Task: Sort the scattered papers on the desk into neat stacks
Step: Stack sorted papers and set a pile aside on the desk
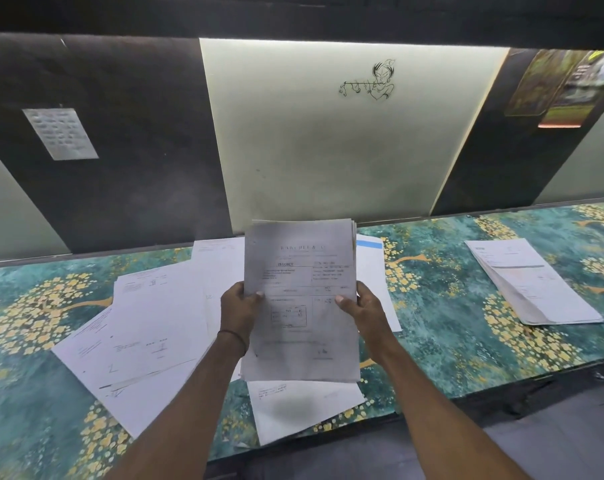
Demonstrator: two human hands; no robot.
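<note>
At the centre of the view, raised above the teal worktop (449,306) with its gold tree pattern, a grey-white bundle of printed paper sheets (300,258) stands nearly upright between both hands. The left hand (239,310) grips its left edge and the right hand (367,308) its right edge, thumbs over the front page. This is probably to square the edges and to read the top page, headed INVOICE, before choosing a pile.

Loose white sheets (148,323) lie fanned and overlapping at nine o'clock of the bundle. One more white sheet (304,407) reaches the worktop's near edge at six o'clock. At three o'clock, well apart, lies a fairly neat stack of white papers (532,282), likely the sorted pile.

The bundle hides whatever lies directly behind it; a white sheet with a blue strip (373,258) peeks out at one o'clock. Fine print is too blurred to read.
</note>
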